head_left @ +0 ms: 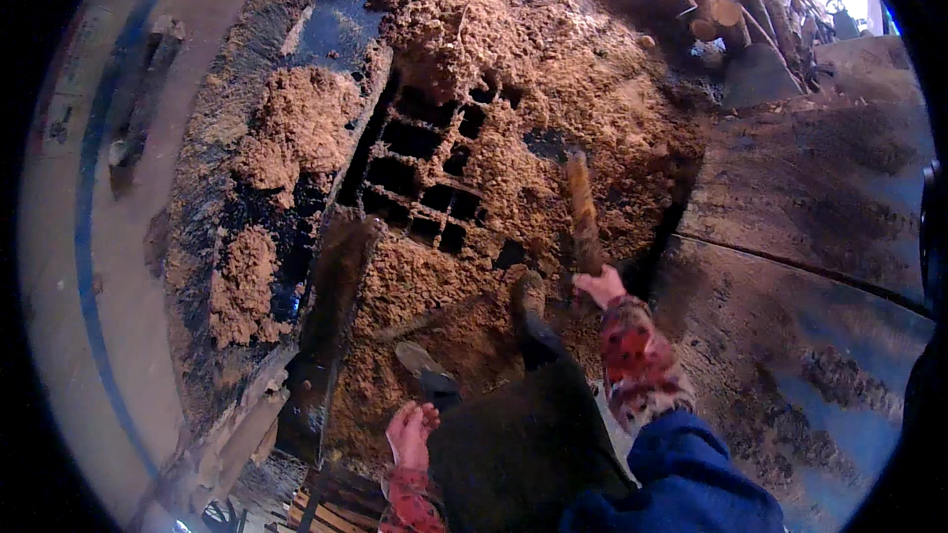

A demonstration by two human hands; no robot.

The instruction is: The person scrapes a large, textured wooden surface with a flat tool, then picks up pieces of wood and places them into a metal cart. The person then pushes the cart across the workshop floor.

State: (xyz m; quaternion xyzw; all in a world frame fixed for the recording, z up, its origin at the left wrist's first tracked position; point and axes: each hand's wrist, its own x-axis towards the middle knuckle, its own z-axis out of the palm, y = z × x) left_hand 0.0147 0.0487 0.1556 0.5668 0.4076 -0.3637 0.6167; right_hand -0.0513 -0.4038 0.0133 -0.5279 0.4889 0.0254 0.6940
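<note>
My right hand [600,286], at the end of a red patterned sleeve, is closed round the near end of a short wooden log [583,207]. The log points away from me over a bed of reddish-brown sawdust [602,118], its far end close to the surface. My left hand [412,432] is low in front of me, left of my dark apron [523,444]. Its fingers are curled in, and no object shows in them. Ahead and to the left, a metal grate [420,163] with dark square openings is partly covered by sawdust.
My feet stand on the sawdust. A beam or ledge [341,237] with sawdust heaps beyond it runs along the left. Large flat metal plates [800,207] lie on the right. Several cut logs [726,10] are piled at the far right. A pale floor with a blue line [89,237] lies far left.
</note>
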